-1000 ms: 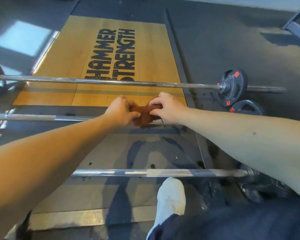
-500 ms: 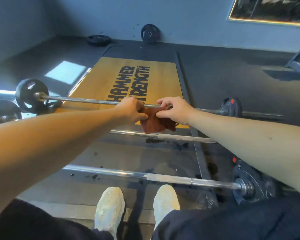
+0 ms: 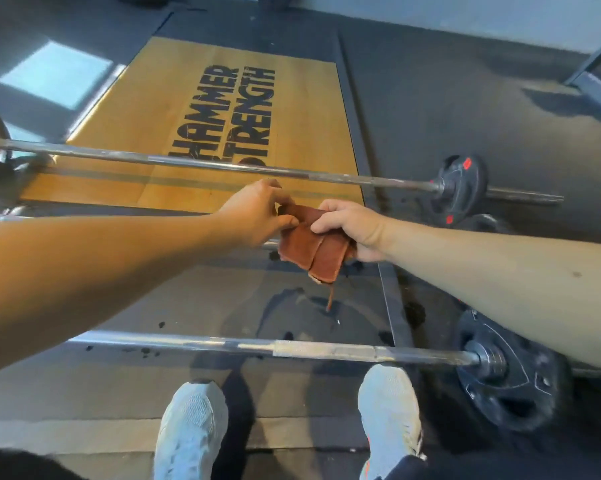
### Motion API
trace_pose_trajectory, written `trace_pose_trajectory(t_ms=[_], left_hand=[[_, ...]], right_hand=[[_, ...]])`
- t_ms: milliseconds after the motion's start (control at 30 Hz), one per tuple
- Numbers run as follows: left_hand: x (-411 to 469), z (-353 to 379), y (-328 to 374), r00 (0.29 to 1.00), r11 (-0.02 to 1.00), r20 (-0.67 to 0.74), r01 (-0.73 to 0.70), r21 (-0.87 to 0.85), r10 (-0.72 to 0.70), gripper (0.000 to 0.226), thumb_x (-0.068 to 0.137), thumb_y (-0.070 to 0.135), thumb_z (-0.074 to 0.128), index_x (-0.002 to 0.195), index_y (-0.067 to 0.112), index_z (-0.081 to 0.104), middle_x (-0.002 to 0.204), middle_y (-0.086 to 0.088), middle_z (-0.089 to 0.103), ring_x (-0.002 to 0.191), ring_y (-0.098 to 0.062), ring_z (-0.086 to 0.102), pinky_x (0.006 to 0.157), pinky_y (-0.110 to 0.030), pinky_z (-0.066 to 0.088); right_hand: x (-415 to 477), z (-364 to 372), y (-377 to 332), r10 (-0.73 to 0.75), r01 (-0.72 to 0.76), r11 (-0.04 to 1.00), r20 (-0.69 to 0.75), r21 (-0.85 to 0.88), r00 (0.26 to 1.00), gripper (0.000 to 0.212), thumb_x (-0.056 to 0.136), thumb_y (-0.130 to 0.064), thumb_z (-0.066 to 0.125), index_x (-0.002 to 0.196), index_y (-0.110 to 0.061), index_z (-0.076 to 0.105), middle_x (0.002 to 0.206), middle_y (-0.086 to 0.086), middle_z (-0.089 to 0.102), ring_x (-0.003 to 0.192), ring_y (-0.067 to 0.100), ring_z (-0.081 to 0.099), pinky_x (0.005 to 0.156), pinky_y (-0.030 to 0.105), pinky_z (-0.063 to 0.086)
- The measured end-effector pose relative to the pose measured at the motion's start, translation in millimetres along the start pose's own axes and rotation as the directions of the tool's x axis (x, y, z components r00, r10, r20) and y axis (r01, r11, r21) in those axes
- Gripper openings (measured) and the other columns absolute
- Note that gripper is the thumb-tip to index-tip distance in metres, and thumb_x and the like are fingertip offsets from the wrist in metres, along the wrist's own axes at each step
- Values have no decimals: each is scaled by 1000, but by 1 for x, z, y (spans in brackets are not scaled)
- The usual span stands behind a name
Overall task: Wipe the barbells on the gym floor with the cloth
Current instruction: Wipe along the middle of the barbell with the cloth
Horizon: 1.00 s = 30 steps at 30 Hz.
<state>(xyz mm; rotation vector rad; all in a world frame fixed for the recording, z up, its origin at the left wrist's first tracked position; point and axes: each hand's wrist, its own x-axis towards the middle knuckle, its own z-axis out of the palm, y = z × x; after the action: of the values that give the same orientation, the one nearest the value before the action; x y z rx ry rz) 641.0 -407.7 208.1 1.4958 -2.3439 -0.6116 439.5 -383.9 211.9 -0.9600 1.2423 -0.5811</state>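
Above the gym floor (image 3: 465, 98), between the far barbell (image 3: 222, 166) and the near barbell (image 3: 257, 346), the cloth (image 3: 312, 247) hung in the air, touching no bar. The left grip (image 3: 254, 216) pinched its upper edge, and the right grip (image 3: 354, 226) was curled round its folded top. It was a rust-brown, worn rag, folded in layers, with a pale frayed edge and a thin strip dangling below. The cloth seemed to be getting refolded rather than wiping. Nothing showed which bars were clean, so most of the wiping seemingly remained.
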Motion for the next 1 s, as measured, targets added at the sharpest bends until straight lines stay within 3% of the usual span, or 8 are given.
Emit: trace_pose_trajectory(t_ms=[133, 267, 333, 400, 467, 533, 667, 1000], left_hand=[[20, 47, -27, 999, 996, 28, 21, -81, -18, 29, 94, 33, 70, 119, 19, 74, 118, -2, 58, 107, -22, 58, 96, -40, 50], [48, 78, -44, 988, 988, 146, 70, -141, -49, 40, 90, 39, 74, 127, 23, 71, 120, 0, 54, 107, -19, 58, 100, -35, 46], [62, 87, -50, 976, 979, 208, 106, -174, -69, 52, 87, 47, 75, 134, 25, 65, 124, 4, 51, 104, -14, 58, 98, -33, 48], [74, 97, -63, 967, 983, 234, 134, -123, -103, 60, 87, 50, 74, 140, 27, 58, 130, 4, 49, 110, -16, 58, 99, -36, 50], [83, 108, -79, 959, 992, 256, 113, 46, -121, 62, 89, 51, 71, 143, 28, 54, 138, 2, 47, 124, -21, 51, 107, -41, 46], [88, 116, -94, 947, 978, 293, 73, 194, -129, 59, 93, 51, 67, 146, 29, 53, 144, -1, 46, 133, -23, 43, 112, -43, 40], [92, 130, -112, 936, 971, 339, 13, 240, -97, 41, 98, 42, 63, 137, 29, 63, 134, 0, 57, 123, -22, 48, 105, -38, 43], [92, 142, -131, 973, 984, 221, -100, 150, 65, 28, 90, 39, 73, 110, 19, 74, 102, 0, 65, 94, -22, 55, 85, -41, 48]], right_hand=[[25, 0, 31, 128, -146, 947, 81, 285, 988, 13, 100, -24, 60, 108, -14, 62, 105, 17, 73, 96, 32, 71, 100, 53, 52], [44, -11, 54, 245, -239, 892, 34, 385, 969, 13, 101, -20, 56, 104, -10, 64, 97, 17, 76, 85, 31, 73, 91, 48, 55], [51, -27, 55, 273, -259, 929, -16, 263, 962, 9, 101, -17, 58, 100, -9, 62, 89, 15, 76, 77, 28, 74, 83, 42, 56], [66, -54, 54, 151, -186, 970, -213, -158, 965, 15, 96, -22, 68, 97, -10, 58, 87, 9, 70, 76, 23, 68, 73, 36, 54], [80, -81, 55, -105, -115, 768, -301, -630, 948, 23, 91, -27, 74, 96, -15, 56, 98, 3, 65, 86, 22, 64, 72, 36, 57], [96, -93, 68, -302, -70, 507, -253, -859, 919, 22, 92, -27, 72, 102, -22, 53, 111, -6, 58, 102, 24, 57, 80, 43, 58], [135, -57, 120, -336, 11, 475, -170, -880, 926, 46, 99, -27, 65, 143, -23, 53, 134, -7, 55, 125, 23, 43, 104, 44, 42], [146, -62, 144, -487, 130, 524, -171, -842, 856, 41, 104, -19, 56, 145, -11, 55, 140, 2, 60, 129, 22, 46, 111, 42, 41]])
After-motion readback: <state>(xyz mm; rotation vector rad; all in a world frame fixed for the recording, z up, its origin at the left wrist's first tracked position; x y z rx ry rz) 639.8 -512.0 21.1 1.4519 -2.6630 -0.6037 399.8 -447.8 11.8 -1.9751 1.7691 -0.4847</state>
